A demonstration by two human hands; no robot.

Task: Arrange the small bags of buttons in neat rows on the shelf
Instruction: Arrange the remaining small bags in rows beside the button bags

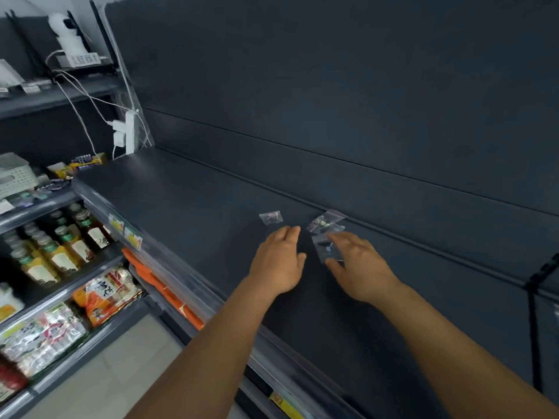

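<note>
A dark grey shelf point(187, 207) runs across the head view. One small clear bag of buttons point(271, 217) lies alone on it. To its right sits a loose cluster of several clear button bags point(326, 226), close to the shelf's back groove. My left hand point(279, 261) hovers palm down between the single bag and the cluster, fingers relaxed and holding nothing. My right hand point(357, 264) reaches over the near end of the cluster, its thumb and fingers spread around the nearest bag point(327, 250); whether it grips the bag is blurred.
To the left stand lower shelves with bottles point(60, 249) and snack packets point(106, 293). A white power strip point(128, 133) with cables hangs at the shelf's far left end. A black strap point(537, 285) hangs at the right. The shelf's front edge carries price labels point(130, 234).
</note>
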